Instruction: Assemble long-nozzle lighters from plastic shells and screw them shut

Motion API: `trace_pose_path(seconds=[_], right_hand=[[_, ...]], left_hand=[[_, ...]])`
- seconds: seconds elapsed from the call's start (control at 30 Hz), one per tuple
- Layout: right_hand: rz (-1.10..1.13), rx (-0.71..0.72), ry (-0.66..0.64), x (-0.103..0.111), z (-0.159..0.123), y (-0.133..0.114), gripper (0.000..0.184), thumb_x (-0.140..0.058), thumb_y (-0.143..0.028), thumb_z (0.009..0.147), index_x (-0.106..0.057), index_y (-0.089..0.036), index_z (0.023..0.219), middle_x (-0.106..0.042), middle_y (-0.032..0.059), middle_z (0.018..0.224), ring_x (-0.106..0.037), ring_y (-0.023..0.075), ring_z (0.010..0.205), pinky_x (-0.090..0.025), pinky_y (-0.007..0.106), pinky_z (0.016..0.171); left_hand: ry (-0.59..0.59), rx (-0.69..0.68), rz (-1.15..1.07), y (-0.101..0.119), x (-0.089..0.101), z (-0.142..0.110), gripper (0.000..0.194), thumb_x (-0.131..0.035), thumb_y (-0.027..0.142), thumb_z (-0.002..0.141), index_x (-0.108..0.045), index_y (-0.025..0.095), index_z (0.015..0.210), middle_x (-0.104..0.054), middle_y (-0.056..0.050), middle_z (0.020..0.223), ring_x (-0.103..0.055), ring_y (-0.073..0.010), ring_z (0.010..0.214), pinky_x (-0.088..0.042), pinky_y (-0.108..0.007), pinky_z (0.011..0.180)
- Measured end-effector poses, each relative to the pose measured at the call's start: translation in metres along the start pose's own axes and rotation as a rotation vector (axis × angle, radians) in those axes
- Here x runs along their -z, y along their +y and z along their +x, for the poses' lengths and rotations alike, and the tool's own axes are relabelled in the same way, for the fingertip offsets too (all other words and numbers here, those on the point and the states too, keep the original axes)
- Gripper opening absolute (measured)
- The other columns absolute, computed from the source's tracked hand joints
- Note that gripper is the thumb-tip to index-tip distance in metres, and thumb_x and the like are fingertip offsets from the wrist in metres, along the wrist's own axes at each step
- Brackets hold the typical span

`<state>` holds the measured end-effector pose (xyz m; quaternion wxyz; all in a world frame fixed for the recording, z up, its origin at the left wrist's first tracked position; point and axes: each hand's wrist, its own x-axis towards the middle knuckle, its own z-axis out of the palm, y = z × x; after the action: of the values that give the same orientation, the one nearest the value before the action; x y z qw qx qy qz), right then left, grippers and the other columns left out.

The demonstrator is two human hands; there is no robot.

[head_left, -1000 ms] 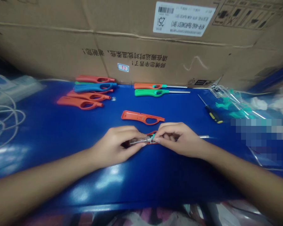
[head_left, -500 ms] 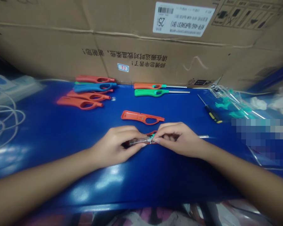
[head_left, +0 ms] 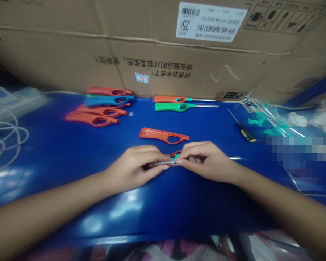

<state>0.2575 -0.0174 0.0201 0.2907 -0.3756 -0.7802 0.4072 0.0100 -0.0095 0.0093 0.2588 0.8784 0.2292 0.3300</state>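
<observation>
My left hand (head_left: 137, 165) is closed around a clear lighter fuel tank (head_left: 160, 163), thumb below and fingers above. At the tank's right end, my right hand (head_left: 206, 159) pinches with thumb and forefinger; what lies between those fingertips is too small to make out. Beneath both hands an orange lighter half-shell (head_left: 176, 152) shows in part, with a green piece (head_left: 176, 157) in it. A metal tube (head_left: 235, 158) sticks out to the right from behind my right hand. Just beyond the hands lies another orange half-shell (head_left: 154, 133), its inside facing up.
Several orange and blue lighter casings (head_left: 93, 117) lie at back left. An orange-handled lighter (head_left: 165, 99) and a green one (head_left: 164, 107) lie before the cardboard box (head_left: 70, 54). A screwdriver (head_left: 245, 131), green parts (head_left: 258, 120) and metal tubes are right; a white cable (head_left: 17, 127) coils left.
Both hands stay nearly in place. The fuel tank's right end and the fingertips at it have shifted very slightly.
</observation>
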Motion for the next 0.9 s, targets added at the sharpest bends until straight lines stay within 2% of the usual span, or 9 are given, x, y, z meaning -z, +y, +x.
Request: trace_pose_path(seconds=[0.4,0.5,0.63,0.9], right_hand=[[0.012,-0.013,0.001,-0.0008,0.0009,-0.0019,0.013,-0.068,-0.020,0.088,-0.078,-0.012,0.084,-0.058,-0.0016,0.067,-0.039,0.0041,0.051,-0.029,0.019,0.045],[0.050,-0.089,0.019,-0.0012,0.0003,-0.0021,0.015,-0.067,-0.024,0.088,-0.076,-0.013,0.082,-0.059,-0.0009,0.067,-0.040,0.0046,0.051,-0.029,0.020,0.045],[0.147,-0.208,0.024,-0.0001,-0.0005,-0.0036,0.018,-0.068,-0.031,0.087,-0.072,-0.015,0.081,-0.063,0.0018,0.073,-0.046,0.0070,0.055,-0.034,0.021,0.048],[0.232,-0.287,0.058,0.0024,-0.0008,-0.0038,0.021,-0.069,-0.036,0.085,-0.069,-0.015,0.083,-0.058,0.0006,0.071,-0.046,0.0089,0.058,-0.035,0.023,0.052]], left_hand=[[-0.018,-0.017,0.001,-0.0023,0.0005,0.0002,0.019,-0.068,0.018,0.093,-0.074,0.012,0.110,-0.075,-0.007,0.093,-0.068,-0.0118,0.079,-0.053,-0.020,0.073],[0.000,0.017,0.013,-0.0011,0.0006,0.0002,0.019,-0.068,0.019,0.094,-0.075,0.013,0.111,-0.075,-0.006,0.092,-0.068,-0.0114,0.077,-0.052,-0.019,0.069],[0.016,0.072,0.012,0.0007,0.0007,-0.0002,0.019,-0.069,0.023,0.093,-0.075,0.015,0.110,-0.076,-0.006,0.092,-0.070,-0.0130,0.077,-0.054,-0.020,0.067],[0.032,0.099,0.003,0.0009,0.0005,0.0007,0.019,-0.070,0.023,0.091,-0.076,0.015,0.108,-0.077,-0.006,0.090,-0.069,-0.0128,0.073,-0.055,-0.021,0.065]])
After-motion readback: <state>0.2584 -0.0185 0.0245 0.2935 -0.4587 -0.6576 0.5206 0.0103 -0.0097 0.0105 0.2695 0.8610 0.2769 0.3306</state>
